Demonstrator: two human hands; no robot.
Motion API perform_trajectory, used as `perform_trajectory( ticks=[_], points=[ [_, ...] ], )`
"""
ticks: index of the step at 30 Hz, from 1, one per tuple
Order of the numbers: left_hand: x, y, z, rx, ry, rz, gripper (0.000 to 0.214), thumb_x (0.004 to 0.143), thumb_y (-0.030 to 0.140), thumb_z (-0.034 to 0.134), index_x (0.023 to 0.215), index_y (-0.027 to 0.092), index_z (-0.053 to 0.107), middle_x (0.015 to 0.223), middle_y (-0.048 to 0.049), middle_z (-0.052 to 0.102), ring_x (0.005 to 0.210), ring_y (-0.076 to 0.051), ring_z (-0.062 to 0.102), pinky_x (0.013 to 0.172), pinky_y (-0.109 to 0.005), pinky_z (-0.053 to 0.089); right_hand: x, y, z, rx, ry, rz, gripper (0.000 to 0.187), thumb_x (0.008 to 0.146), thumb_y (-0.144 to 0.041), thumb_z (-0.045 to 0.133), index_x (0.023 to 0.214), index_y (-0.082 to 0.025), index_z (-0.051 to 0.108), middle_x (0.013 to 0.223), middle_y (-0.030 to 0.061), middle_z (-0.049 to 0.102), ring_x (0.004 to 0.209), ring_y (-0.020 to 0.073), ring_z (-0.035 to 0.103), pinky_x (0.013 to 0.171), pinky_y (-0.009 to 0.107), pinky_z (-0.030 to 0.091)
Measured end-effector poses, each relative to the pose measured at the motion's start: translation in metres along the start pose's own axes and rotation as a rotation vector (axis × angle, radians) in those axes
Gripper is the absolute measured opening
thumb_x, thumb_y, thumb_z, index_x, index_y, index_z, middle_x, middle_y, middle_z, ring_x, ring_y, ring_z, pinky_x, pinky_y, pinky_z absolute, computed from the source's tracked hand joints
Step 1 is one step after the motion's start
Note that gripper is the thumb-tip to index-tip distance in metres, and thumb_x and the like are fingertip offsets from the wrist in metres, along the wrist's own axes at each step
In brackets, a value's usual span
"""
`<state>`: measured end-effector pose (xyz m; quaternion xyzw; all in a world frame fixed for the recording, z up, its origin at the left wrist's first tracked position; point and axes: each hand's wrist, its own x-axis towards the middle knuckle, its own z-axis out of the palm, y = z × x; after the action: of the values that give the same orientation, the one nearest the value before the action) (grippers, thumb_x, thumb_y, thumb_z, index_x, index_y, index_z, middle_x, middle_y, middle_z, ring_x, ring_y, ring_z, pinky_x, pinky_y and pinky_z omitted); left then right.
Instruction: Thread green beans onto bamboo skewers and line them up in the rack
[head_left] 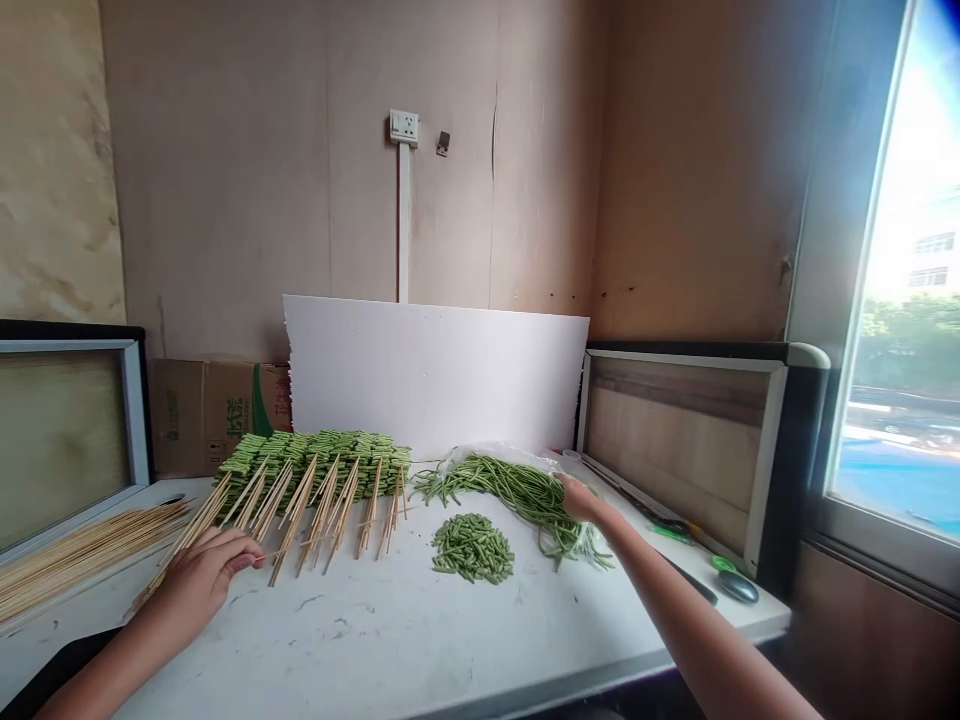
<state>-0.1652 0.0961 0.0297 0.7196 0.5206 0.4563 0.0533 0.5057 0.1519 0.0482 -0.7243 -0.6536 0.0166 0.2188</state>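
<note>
Left hand at table front-left, palm down, fingers loose, gripping nothing, by skewers. Right hand on beans near back-right; grip hidden, cannot tell. Step likely: fetching beans. Next calls for firm pinch, clean lift. Cut pieces mid-table. Scuffed white top; board, brown walls, window right.

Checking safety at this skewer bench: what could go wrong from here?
The left hand lies right at the stick ends of the finished skewers; a poke seems possible. The right hand is on the long beans; dragging them might scatter the cut pieces nearby. The dark object near the right edge of the table could be knocked off by that forearm.
</note>
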Motion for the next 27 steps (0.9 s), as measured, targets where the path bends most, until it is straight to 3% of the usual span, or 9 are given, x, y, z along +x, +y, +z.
perform_trajectory(
  ticks=[3, 8, 11, 13, 17, 21, 27],
  points=[
    [0.005, 0.01, -0.001, 0.153, -0.338, 0.038, 0.044, 0.089, 0.06, 0.052, 0.073, 0.023, 0.07, 0.085, -0.0067, 0.073, 0.088, -0.026, 0.064, 0.081, -0.031, 0.047, 0.015, 0.006, -0.003, -0.056, -0.047, 0.063, 0.07, 0.075, 0.0, 0.058, 0.145, -0.009, 0.057, 0.135, 0.0226, 0.068, 0.119, 0.0332, 0.068, 0.095, 0.036, 0.053],
    [0.006, 0.023, -0.004, 0.119, -0.568, -0.049, 0.043, 0.094, 0.056, 0.046, 0.082, 0.022, 0.07, 0.092, -0.0067, 0.073, 0.093, -0.026, 0.065, 0.086, -0.032, 0.049, 0.029, 0.003, 0.015, -0.128, -0.06, 0.035, 0.054, 0.083, 0.0, 0.052, 0.133, -0.013, 0.067, 0.128, 0.0164, 0.073, 0.122, 0.0292, 0.064, 0.1, 0.032, 0.047],
    [0.002, 0.027, -0.004, 0.093, -0.62, -0.123, 0.042, 0.093, 0.056, 0.047, 0.085, 0.021, 0.069, 0.097, -0.0068, 0.073, 0.098, -0.026, 0.065, 0.089, -0.033, 0.049, 0.039, -0.003, 0.03, -0.169, -0.035, 0.0, 0.04, 0.09, -0.005, 0.056, 0.126, -0.014, 0.071, 0.132, 0.0172, 0.069, 0.131, 0.0303, 0.058, 0.107, 0.034, 0.044],
    [-0.002, 0.027, -0.002, 0.093, -0.637, -0.175, 0.041, 0.091, 0.056, 0.048, 0.085, 0.021, 0.069, 0.099, -0.0073, 0.073, 0.099, -0.027, 0.065, 0.091, -0.034, 0.049, 0.05, -0.005, 0.037, -0.189, -0.027, -0.016, 0.031, 0.098, -0.017, 0.06, 0.127, -0.016, 0.068, 0.135, 0.0166, 0.066, 0.126, 0.0285, 0.06, 0.106, 0.039, 0.048],
    [-0.013, 0.028, 0.004, 0.091, -0.715, -0.232, 0.038, 0.088, 0.054, 0.052, 0.088, 0.021, 0.071, 0.104, -0.0071, 0.073, 0.103, -0.028, 0.065, 0.095, -0.035, 0.048, 0.073, -0.007, 0.044, -0.223, -0.043, -0.023, 0.036, 0.101, -0.039, 0.064, 0.13, -0.02, 0.062, 0.134, 0.0095, 0.063, 0.111, 0.0236, 0.066, 0.095, 0.046, 0.059],
    [-0.023, 0.032, 0.011, 0.065, -0.788, -0.284, 0.03, 0.088, 0.047, 0.055, 0.089, 0.022, 0.071, 0.106, -0.0054, 0.075, 0.104, -0.027, 0.066, 0.095, -0.033, 0.047, 0.088, -0.005, 0.053, -0.267, -0.06, -0.007, 0.04, 0.097, -0.034, 0.068, 0.131, -0.014, 0.065, 0.132, 0.0167, 0.067, 0.12, 0.0302, 0.065, 0.1, 0.041, 0.053],
    [-0.03, 0.023, 0.018, 0.088, -0.795, -0.327, 0.023, 0.087, 0.042, 0.056, 0.089, 0.024, 0.071, 0.1, -0.003, 0.078, 0.098, -0.026, 0.068, 0.088, -0.031, 0.048, 0.092, -0.003, 0.068, -0.343, -0.011, 0.041, 0.035, 0.089, -0.023, 0.069, 0.123, -0.015, 0.07, 0.13, 0.0217, 0.069, 0.129, 0.0366, 0.059, 0.095, 0.04, 0.049]
  ],
)
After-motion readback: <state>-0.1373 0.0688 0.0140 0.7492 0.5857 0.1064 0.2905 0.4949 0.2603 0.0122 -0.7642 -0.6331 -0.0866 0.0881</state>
